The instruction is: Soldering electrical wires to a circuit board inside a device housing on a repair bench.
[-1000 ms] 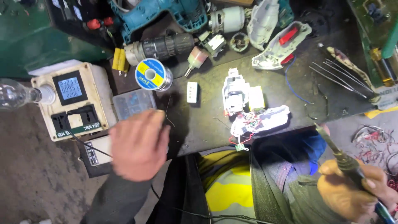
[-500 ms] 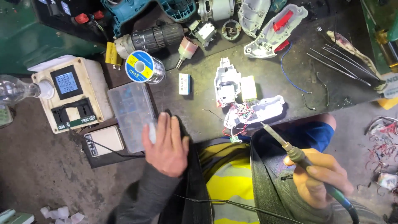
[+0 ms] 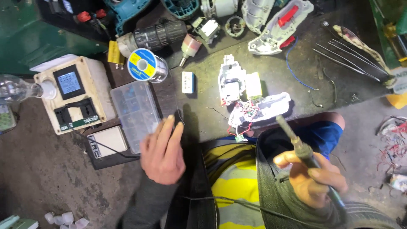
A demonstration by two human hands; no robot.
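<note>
Two hands work near the opened white device (image 3: 254, 104): the right hand (image 3: 311, 178) grips a soldering iron (image 3: 296, 142), its tip just below the loose wires. Left hand (image 3: 163, 150), fingers released, rests on the desk (image 3: 203, 114) beside the parts box (image 3: 135, 112); a slip could scorch wires.

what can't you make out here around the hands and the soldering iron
- Head view: the soldering iron handle end, hidden in the right hand and blurred.
- Clear parts box: contents too small; the left hand covers its near corner.
- Opened white device: wiring too fine to trace.
- Power drill: cut off by the top edge.
</note>
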